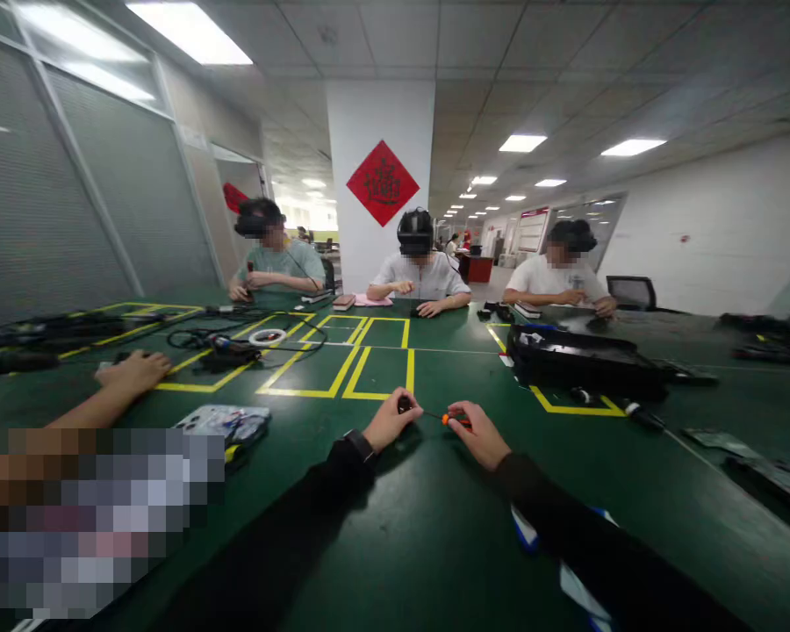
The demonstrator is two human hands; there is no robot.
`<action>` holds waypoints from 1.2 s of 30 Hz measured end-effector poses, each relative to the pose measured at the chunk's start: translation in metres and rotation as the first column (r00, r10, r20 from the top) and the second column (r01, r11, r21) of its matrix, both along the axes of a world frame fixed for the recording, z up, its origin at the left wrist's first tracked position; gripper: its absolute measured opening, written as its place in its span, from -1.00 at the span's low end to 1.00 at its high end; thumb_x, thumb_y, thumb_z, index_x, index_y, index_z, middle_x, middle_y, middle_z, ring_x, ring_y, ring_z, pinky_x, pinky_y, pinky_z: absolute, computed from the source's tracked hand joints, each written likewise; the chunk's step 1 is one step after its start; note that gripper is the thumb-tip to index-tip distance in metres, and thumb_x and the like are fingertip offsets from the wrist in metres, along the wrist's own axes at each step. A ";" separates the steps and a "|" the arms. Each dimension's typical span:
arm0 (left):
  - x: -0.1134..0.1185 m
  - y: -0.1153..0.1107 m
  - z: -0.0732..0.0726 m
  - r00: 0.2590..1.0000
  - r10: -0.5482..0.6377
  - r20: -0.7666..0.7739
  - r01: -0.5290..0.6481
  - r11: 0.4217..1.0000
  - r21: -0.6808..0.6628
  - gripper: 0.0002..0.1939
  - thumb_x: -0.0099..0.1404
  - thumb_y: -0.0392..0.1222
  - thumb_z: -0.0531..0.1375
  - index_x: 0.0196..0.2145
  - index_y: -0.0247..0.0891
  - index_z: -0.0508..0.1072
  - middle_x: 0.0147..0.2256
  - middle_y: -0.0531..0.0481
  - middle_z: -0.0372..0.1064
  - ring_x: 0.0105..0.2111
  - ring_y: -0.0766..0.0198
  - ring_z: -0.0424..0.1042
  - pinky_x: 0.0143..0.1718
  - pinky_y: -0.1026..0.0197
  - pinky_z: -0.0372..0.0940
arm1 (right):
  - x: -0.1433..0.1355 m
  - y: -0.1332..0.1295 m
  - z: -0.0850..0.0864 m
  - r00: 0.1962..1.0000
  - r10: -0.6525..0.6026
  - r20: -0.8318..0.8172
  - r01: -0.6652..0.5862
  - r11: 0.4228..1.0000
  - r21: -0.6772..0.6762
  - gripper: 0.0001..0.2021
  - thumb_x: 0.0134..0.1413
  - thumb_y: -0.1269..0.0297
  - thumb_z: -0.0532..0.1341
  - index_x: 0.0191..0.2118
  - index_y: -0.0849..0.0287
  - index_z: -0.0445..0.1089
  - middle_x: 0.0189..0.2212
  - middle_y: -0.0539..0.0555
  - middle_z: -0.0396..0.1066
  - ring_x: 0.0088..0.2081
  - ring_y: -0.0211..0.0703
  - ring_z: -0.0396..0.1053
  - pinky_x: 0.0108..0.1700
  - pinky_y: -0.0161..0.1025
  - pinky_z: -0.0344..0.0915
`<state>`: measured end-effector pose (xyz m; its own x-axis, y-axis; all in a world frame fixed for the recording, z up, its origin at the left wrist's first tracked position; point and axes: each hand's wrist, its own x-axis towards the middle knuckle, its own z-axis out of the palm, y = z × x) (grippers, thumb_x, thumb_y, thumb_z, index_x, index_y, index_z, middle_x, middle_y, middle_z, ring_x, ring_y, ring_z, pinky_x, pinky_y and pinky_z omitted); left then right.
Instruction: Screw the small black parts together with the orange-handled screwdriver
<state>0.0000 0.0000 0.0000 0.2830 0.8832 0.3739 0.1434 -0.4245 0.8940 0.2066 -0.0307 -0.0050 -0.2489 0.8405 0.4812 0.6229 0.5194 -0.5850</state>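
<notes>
My left hand (393,420) is closed around a small dark round part, held just above the green table (382,544). In my right hand (479,434) is a screwdriver (448,420) with an orange and black handle. Its thin shaft points left, toward the dark part, and the tip comes up close to my left fingers; whether it touches the part cannot be made out. Both hands are near the middle of the view, a short way apart.
Yellow tape (375,397) marks the table ahead. A long black casing (585,355) lies at right, cables and a white ring (267,337) at left. A co-worker's hand (135,372) rests at left near a patterned case (227,423). Three people sit opposite.
</notes>
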 end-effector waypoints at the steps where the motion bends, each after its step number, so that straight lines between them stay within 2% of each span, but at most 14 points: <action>1: 0.000 -0.001 0.000 1.000 -0.004 0.005 0.004 1.000 -0.004 -0.78 0.05 -0.14 0.16 -0.39 -0.28 0.23 -0.43 0.07 0.29 -0.40 0.37 0.28 -0.31 0.29 0.17 | 0.001 0.000 0.001 0.999 0.005 0.035 -0.005 1.000 0.006 -0.78 0.07 0.29 0.00 -0.19 0.19 0.29 -0.25 0.09 0.30 -0.18 -0.20 0.21 -0.10 -0.23 0.14; 5: 0.001 -0.003 0.001 1.000 0.002 0.020 -0.001 1.000 -0.023 -0.76 0.03 -0.12 0.17 -0.38 -0.28 0.23 -0.42 0.07 0.30 -0.40 0.37 0.29 -0.32 0.29 0.18 | 0.003 0.000 0.006 0.994 0.024 0.110 -0.025 1.000 0.014 -0.77 0.08 0.33 -0.04 -0.35 0.19 0.35 -0.36 0.08 0.32 -0.24 -0.19 0.22 -0.12 -0.20 0.13; 8: 0.000 -0.003 0.000 0.999 0.031 0.023 -0.030 0.999 -0.032 -0.75 0.02 -0.10 0.17 -0.37 -0.27 0.24 -0.43 0.07 0.31 -0.42 0.37 0.29 -0.32 0.28 0.18 | 0.002 -0.002 0.008 0.996 0.027 0.084 -0.029 0.999 0.015 -0.86 0.00 0.35 0.06 -0.31 0.19 0.33 -0.35 0.06 0.31 -0.25 -0.20 0.22 -0.16 -0.22 0.15; 12: -0.001 -0.002 -0.001 0.999 0.052 0.012 -0.052 0.998 -0.026 -0.75 0.01 -0.10 0.18 -0.38 -0.28 0.25 -0.43 0.07 0.32 -0.42 0.37 0.30 -0.30 0.27 0.18 | 0.000 -0.006 0.010 0.998 0.038 0.044 -0.038 0.999 -0.005 -0.83 -0.07 0.35 0.12 -0.27 0.19 0.28 -0.33 0.05 0.30 -0.27 -0.21 0.23 -0.19 -0.24 0.17; 17: -0.001 -0.002 0.001 0.999 0.037 0.019 -0.036 0.998 -0.045 -0.74 0.01 -0.10 0.19 -0.38 -0.28 0.25 -0.42 0.05 0.34 -0.40 0.35 0.31 -0.28 0.26 0.20 | -0.002 -0.006 0.012 0.995 0.043 0.085 -0.045 0.999 0.022 -0.78 0.09 0.30 -0.04 -0.27 0.17 0.33 -0.30 0.07 0.34 -0.19 -0.17 0.20 -0.11 -0.20 0.11; 21: -0.001 -0.003 0.001 0.999 0.035 0.017 -0.034 0.999 -0.037 -0.73 0.00 -0.09 0.20 -0.38 -0.28 0.25 -0.42 0.05 0.34 -0.39 0.35 0.32 -0.27 0.26 0.20 | -0.002 -0.004 0.010 0.991 0.042 0.126 -0.048 0.998 0.039 -0.72 0.13 0.30 -0.09 -0.32 0.19 0.36 -0.34 0.09 0.35 -0.21 -0.17 0.22 -0.10 -0.19 0.11; 24: -0.002 -0.003 0.002 0.999 0.029 0.022 -0.028 0.999 -0.036 -0.70 0.00 -0.08 0.20 -0.34 -0.28 0.26 -0.40 0.05 0.33 -0.38 0.35 0.32 -0.26 0.26 0.20 | -0.001 -0.003 0.009 0.990 0.049 0.132 -0.052 0.999 0.018 -0.76 0.11 0.29 -0.05 -0.33 0.19 0.35 -0.36 0.08 0.35 -0.24 -0.18 0.23 -0.14 -0.20 0.14; 29: -0.002 -0.004 0.002 1.000 -0.008 0.011 0.009 0.998 -0.056 -0.62 0.02 -0.08 0.18 -0.20 -0.25 0.25 -0.40 0.06 0.32 -0.42 0.38 0.31 -0.30 0.28 0.19 | 0.001 -0.006 0.011 0.994 0.097 0.049 -0.094 0.995 -0.045 -0.83 -0.02 0.30 0.10 -0.25 0.17 0.30 -0.34 0.04 0.34 -0.27 -0.22 0.27 -0.19 -0.24 0.19; 32: -0.002 -0.003 0.002 1.000 0.012 -0.023 -0.012 1.000 -0.022 -0.68 0.01 -0.09 0.19 -0.27 -0.27 0.27 -0.46 0.09 0.27 -0.47 0.40 0.26 -0.38 0.31 0.17 | 0.001 -0.007 0.013 0.992 0.127 0.013 -0.126 0.990 -0.067 -0.81 -0.05 0.30 0.13 -0.24 0.17 0.28 -0.34 0.03 0.34 -0.29 -0.24 0.29 -0.21 -0.27 0.21; 36: -0.002 -0.002 0.002 0.997 0.060 -0.048 -0.060 0.998 0.016 -0.74 0.01 -0.07 0.18 -0.40 -0.28 0.27 -0.47 0.10 0.24 -0.48 0.41 0.23 -0.41 0.33 0.15 | 0.001 -0.005 0.015 0.993 0.115 0.036 -0.114 0.993 -0.019 -0.82 0.06 0.32 0.01 -0.26 0.19 0.31 -0.30 0.08 0.32 -0.23 -0.22 0.26 -0.13 -0.23 0.18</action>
<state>-0.0023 -0.0023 0.0016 0.2475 0.8937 0.3742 0.2117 -0.4267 0.8793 0.2074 -0.0361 0.0099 -0.3616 0.8133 0.4558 0.5813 0.5789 -0.5717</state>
